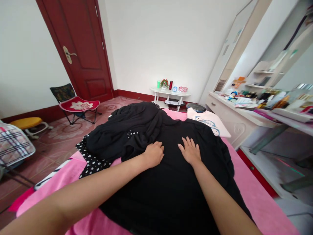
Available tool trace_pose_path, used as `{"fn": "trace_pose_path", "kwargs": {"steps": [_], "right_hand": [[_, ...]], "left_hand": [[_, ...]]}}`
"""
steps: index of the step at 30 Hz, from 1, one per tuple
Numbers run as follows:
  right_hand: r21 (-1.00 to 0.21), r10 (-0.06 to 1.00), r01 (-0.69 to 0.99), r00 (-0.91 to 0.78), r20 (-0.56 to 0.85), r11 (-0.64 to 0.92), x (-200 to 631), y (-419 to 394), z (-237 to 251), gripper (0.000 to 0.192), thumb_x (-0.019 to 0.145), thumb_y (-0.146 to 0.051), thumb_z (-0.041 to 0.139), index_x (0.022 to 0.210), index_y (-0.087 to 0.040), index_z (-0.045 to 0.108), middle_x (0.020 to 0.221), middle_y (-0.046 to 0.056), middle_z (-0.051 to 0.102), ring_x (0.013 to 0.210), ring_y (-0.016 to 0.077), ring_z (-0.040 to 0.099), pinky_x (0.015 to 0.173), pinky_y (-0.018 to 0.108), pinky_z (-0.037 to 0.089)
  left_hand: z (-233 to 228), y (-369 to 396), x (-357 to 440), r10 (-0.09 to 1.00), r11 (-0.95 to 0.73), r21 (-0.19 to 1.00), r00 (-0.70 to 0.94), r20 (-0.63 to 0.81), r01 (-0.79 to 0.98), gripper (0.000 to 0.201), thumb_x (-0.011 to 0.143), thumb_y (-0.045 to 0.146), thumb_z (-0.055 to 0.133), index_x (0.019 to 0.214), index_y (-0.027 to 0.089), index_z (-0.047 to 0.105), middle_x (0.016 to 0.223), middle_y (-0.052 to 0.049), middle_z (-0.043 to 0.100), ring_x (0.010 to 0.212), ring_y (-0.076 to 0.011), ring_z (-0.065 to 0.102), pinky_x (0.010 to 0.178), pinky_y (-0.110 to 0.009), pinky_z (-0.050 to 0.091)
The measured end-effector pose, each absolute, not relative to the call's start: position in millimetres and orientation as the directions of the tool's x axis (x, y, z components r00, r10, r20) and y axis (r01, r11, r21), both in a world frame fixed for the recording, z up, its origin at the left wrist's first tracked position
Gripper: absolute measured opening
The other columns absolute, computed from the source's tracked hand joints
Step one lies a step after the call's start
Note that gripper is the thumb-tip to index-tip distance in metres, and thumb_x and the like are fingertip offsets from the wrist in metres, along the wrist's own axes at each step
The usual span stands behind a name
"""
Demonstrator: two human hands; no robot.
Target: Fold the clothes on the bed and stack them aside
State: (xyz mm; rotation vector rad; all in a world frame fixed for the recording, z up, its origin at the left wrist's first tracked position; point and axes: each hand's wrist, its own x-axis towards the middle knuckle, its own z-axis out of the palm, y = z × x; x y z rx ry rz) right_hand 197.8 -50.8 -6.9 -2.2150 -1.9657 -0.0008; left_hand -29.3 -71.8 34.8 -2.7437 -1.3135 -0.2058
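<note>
A black garment (171, 189) lies spread over a pink-covered bed (254, 182) in front of me. My left hand (154, 154) rests on its upper middle, palm down, with the fingers slightly bent and lying on the fabric. To the right, my right hand (190, 150) presses flat on the same garment with its fingers spread. Beyond my left hand is a bunched heap of black cloth (110, 130). Black polka-dot fabric (94, 163) with white dots shows from under that heap. Neither hand has lifted any cloth.
A folded pale pink cloth (207, 120) with a printed design lies at the bed's far right. A cluttered dresser (234, 117) stands along the right side. On the left are a red folding chair (79, 103) and a yellow stool (26, 123). A small white table (170, 92) stands by the far wall.
</note>
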Motion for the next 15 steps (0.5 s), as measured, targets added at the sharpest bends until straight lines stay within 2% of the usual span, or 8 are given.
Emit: {"fn": "trace_pose_path", "kwargs": {"steps": [2, 4, 5, 7, 9, 11, 13, 15], "right_hand": [[-0.144, 0.983, 0.984, 0.124, 0.135, -0.104, 198, -51, -7, 0.064, 0.092, -0.056, 0.019, 0.145, -0.022, 0.03, 0.154, 0.007, 0.021, 0.141, 0.0277, 0.015, 0.11, 0.052, 0.015], [-0.153, 0.981, 0.983, 0.125, 0.147, -0.102, 198, -51, -7, 0.063, 0.092, -0.056, 0.021, 0.144, -0.022, 0.032, 0.154, 0.007, 0.022, 0.141, 0.0278, 0.016, 0.11, 0.052, 0.016], [-0.157, 0.981, 0.982, 0.127, 0.148, -0.104, 198, -52, -6, 0.063, 0.092, -0.056, 0.022, 0.144, -0.022, 0.032, 0.154, 0.007, 0.022, 0.141, 0.0277, 0.016, 0.11, 0.052, 0.016], [-0.163, 0.98, 0.981, 0.13, 0.149, -0.105, 198, -52, -6, 0.062, 0.092, -0.055, 0.023, 0.144, -0.021, 0.032, 0.153, 0.007, 0.023, 0.141, 0.0272, 0.016, 0.11, 0.051, 0.016], [-0.168, 0.98, 0.98, 0.131, 0.152, -0.105, 199, -53, -5, 0.061, 0.092, -0.054, 0.023, 0.144, -0.021, 0.033, 0.153, 0.007, 0.024, 0.141, 0.0268, 0.016, 0.11, 0.05, 0.016], [-0.176, 0.979, 0.979, 0.133, 0.155, -0.105, 199, -54, -5, 0.06, 0.092, -0.053, 0.023, 0.143, -0.022, 0.035, 0.153, 0.007, 0.025, 0.141, 0.0264, 0.017, 0.111, 0.05, 0.016], [-0.187, 0.978, 0.976, 0.139, 0.156, -0.109, 199, -54, -5, 0.059, 0.092, -0.052, 0.025, 0.142, -0.022, 0.036, 0.153, 0.006, 0.026, 0.141, 0.0258, 0.018, 0.111, 0.049, 0.016], [-0.197, 0.977, 0.974, 0.146, 0.155, -0.114, 200, -53, -5, 0.058, 0.092, -0.051, 0.026, 0.142, -0.023, 0.035, 0.153, 0.005, 0.025, 0.141, 0.0253, 0.017, 0.111, 0.048, 0.015]], "left_hand": [[50, -81, -57, 0.724, -0.635, -0.122, 0.643, 0.249, 0.763, 0.037, 0.082, 0.023, 0.054, 0.118, 0.019, 0.06, 0.145, -0.011, 0.037, 0.132, -0.0291, 0.034, 0.107, -0.042, 0.031], [61, -84, -82, 0.758, -0.548, -0.167, 0.571, 0.313, 0.82, 0.052, 0.074, 0.02, 0.064, 0.125, 0.023, 0.054, 0.145, -0.012, 0.037, 0.131, -0.0329, 0.034, 0.106, -0.047, 0.031], [64, -83, -93, 0.795, -0.502, -0.154, 0.524, 0.306, 0.851, 0.058, 0.072, 0.02, 0.066, 0.129, 0.023, 0.051, 0.139, -0.013, 0.043, 0.126, -0.0337, 0.04, 0.101, -0.048, 0.036], [70, -78, -106, 0.86, -0.453, -0.076, 0.458, 0.226, 0.888, 0.054, 0.073, 0.021, 0.064, 0.126, 0.023, 0.053, 0.12, -0.013, 0.058, 0.11, -0.0316, 0.054, 0.09, -0.044, 0.045], [80, -69, -113, 0.88, -0.47, 0.081, 0.459, 0.118, 0.879, 0.039, 0.075, 0.022, 0.06, 0.114, 0.022, 0.062, 0.104, -0.009, 0.065, 0.098, -0.0278, 0.061, 0.084, -0.039, 0.048], [100, -53, -117, 0.884, -0.448, 0.341, 0.467, 0.027, 0.827, 0.026, 0.074, 0.026, 0.06, 0.098, 0.02, 0.068, 0.094, -0.005, 0.068, 0.09, -0.0249, 0.064, 0.081, -0.035, 0.05], [130, -27, -126, 0.907, -0.32, 0.607, 0.42, -0.025, 0.727, 0.023, 0.074, 0.032, 0.06, 0.088, 0.017, 0.068, 0.084, -0.003, 0.07, 0.081, -0.0222, 0.066, 0.077, -0.032, 0.052], [163, 5, -145, 0.974, -0.2, 0.726, 0.216, 0.072, 0.658, 0.033, 0.072, 0.036, 0.064, 0.096, 0.014, 0.065, 0.084, -0.003, 0.071, 0.078, -0.0211, 0.066, 0.075, -0.032, 0.053]]}}
